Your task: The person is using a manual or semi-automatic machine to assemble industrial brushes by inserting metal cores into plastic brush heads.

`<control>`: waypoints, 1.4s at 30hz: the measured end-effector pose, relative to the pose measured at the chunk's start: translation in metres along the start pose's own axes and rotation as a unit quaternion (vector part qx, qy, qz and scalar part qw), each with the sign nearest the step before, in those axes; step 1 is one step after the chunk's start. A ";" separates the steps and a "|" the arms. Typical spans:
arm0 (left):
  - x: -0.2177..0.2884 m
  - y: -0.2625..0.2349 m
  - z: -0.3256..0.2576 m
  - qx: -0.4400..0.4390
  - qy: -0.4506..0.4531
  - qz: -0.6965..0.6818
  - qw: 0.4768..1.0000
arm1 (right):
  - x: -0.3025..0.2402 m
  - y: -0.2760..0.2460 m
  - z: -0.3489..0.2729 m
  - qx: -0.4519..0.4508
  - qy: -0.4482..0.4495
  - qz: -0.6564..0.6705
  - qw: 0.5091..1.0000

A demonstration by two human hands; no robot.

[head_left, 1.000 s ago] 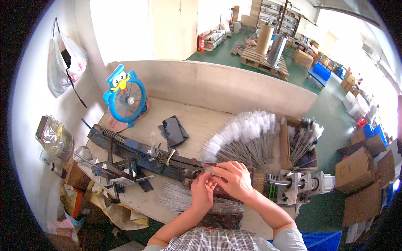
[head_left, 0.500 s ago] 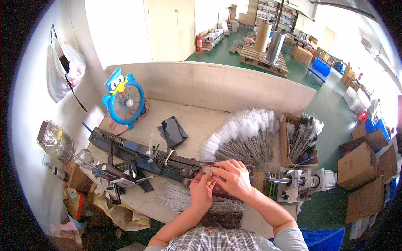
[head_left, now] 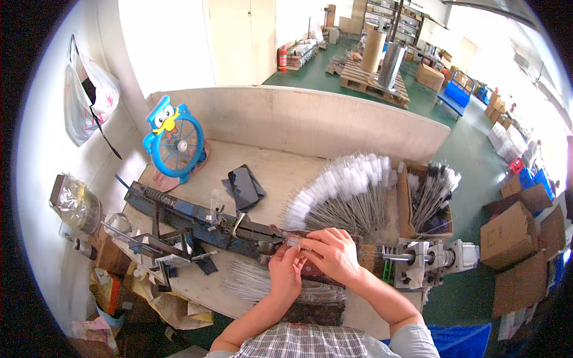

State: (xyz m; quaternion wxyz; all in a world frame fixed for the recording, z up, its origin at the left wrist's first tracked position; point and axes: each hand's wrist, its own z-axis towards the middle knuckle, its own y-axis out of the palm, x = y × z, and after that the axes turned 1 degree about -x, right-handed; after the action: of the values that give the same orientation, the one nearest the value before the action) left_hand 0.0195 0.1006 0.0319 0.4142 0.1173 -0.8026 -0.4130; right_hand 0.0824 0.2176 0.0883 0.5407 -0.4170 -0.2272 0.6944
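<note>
My left hand (head_left: 286, 275) and my right hand (head_left: 333, 253) meet over the middle of the bench, fingers closed in a pinch on a small whitish piece (head_left: 293, 240). The fingers partly hide it, so its exact kind does not show. It sits at the right end of a long dark metal rail fixture (head_left: 239, 227). Thin wires (head_left: 369, 253) run from beside my right hand toward a metal spindle (head_left: 397, 258) on the right. Below my hands lies a bundle of bare twisted wires (head_left: 248, 283), partly covered by my left forearm.
White-bristled wire brushes (head_left: 352, 191) fan out behind my hands, beside a cardboard box (head_left: 409, 206) of more brushes. A dark phone (head_left: 243, 188) and a blue cartoon-figure fan (head_left: 179, 146) stand farther left. A low board (head_left: 286, 119) edges the bench's far side.
The picture has shifted very slightly. Both hands keep their pinch at the same place, with no clear movement of the whitish piece.
</note>
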 end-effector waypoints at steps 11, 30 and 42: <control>0.013 0.008 -0.006 0.027 -0.032 -0.012 0.999 | -0.004 -0.021 -0.001 -0.023 0.025 -0.053 0.998; 0.057 -0.050 -0.031 0.040 -0.051 0.240 0.969 | 0.006 -0.023 -0.056 -0.076 0.045 0.085 0.992; 0.255 -0.324 -0.050 0.356 0.241 0.104 0.897 | 0.006 0.019 -0.099 -0.166 0.103 0.000 0.981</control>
State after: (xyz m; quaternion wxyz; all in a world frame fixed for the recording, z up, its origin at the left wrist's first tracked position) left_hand -0.1523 -0.2670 -0.0537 0.5658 0.2691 -0.7793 -0.0133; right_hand 0.1529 0.2038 0.0173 0.4845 -0.5706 -0.2825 0.5999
